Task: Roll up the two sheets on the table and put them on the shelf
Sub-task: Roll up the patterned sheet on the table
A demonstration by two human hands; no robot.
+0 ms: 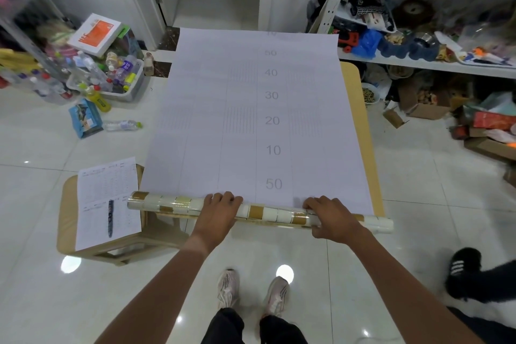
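A big white sheet [251,120] lies flat on the tan table [360,109]. It has grey numbers printed down its middle. Its far end hangs past the far edge of the table. At the near edge, the sheet is wound into a roll [268,212]. The outside of the roll shows white and gold squares, like little tiles. The roll lies across the near end of the table, and both of its ends stick out past the sheet.

Both arms reach forward and down to the roll. The left hand [217,211] sits on top of it, left of the middle, with the fingers bent over the far side. The right hand [332,218] sits further right, with the fingers bent over the top and the thumb on the near side. Both hands hold the roll.

The white shelf [418,63] stands to the right, past the table, full of mixed things.

A small stool [67,220] stands just left of the table. A printed paper [109,201] lies on it, with a pen [110,218] on top. A bin of bottles [111,81] sits on the floor further back.
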